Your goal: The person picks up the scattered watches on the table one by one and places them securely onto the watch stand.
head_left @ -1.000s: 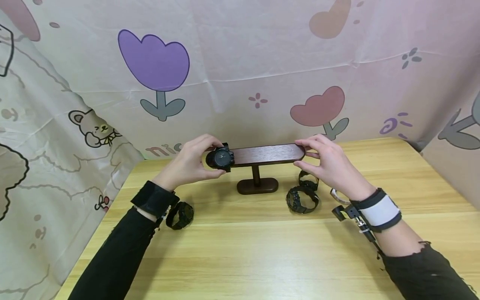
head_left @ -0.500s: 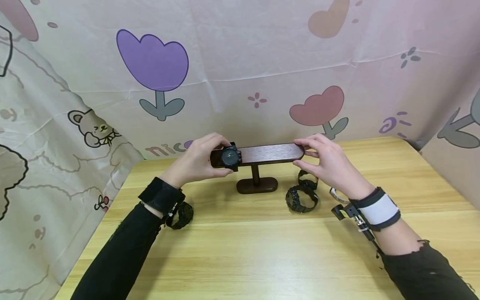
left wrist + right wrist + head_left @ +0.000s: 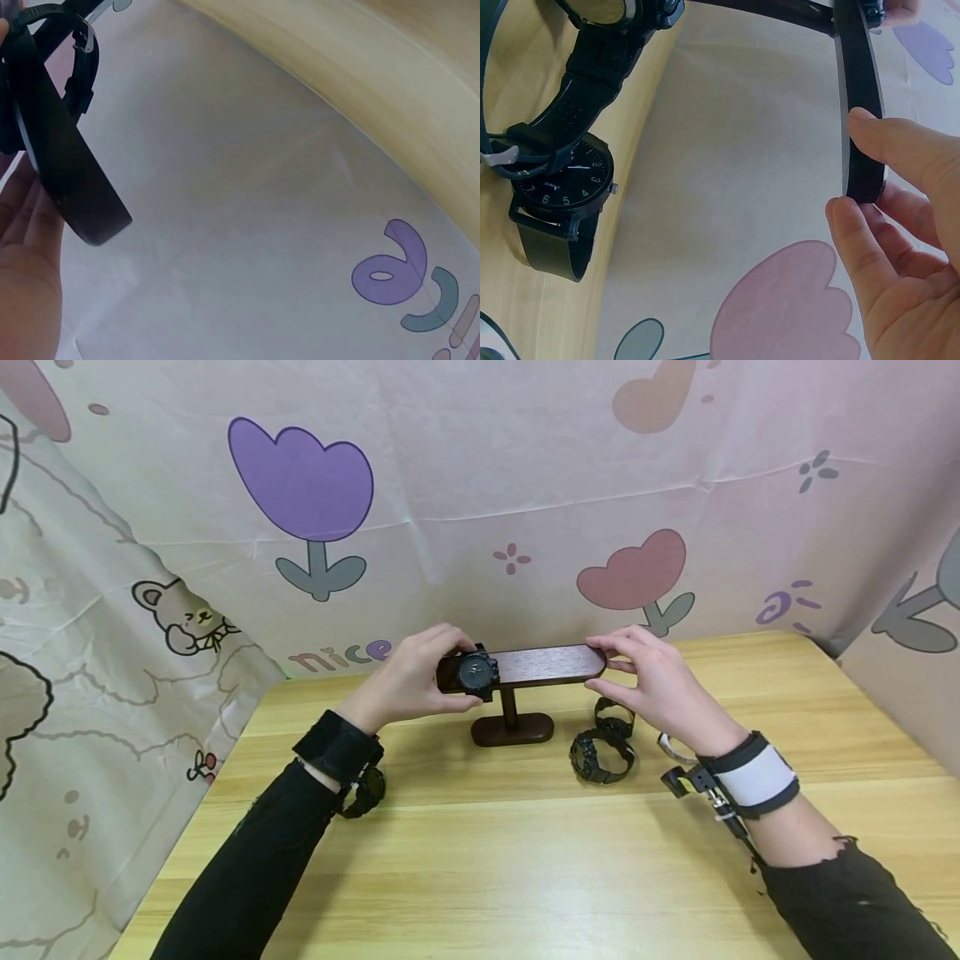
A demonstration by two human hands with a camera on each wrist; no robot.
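A dark wooden watch stand (image 3: 551, 665) with a long bar on a short post and oval base stands near the back of the table. Around the bar's left part sits a black watch (image 3: 476, 673), its dial facing me. My left hand (image 3: 416, 681) pinches this watch between thumb and fingers, at its upper and lower edges. The bar's right end is pinched by my right hand (image 3: 648, 681), thumb below and fingers above; the right wrist view shows the fingertips on the bar (image 3: 861, 97). In the left wrist view, the bar's left end (image 3: 75, 180) sticks out past the strap.
Two black watches (image 3: 602, 757) (image 3: 615, 717) lie right of the stand's base. A light-rimmed watch (image 3: 675, 749) is partly hidden by my right wrist. Another black watch (image 3: 367, 792) lies beside my left wrist. A printed cloth (image 3: 450, 527) hangs behind the table.
My left hand has slid the black watch rightward along the bar, leaving more of the bar's left end exposed. The right hand keeps its grip on the right end.
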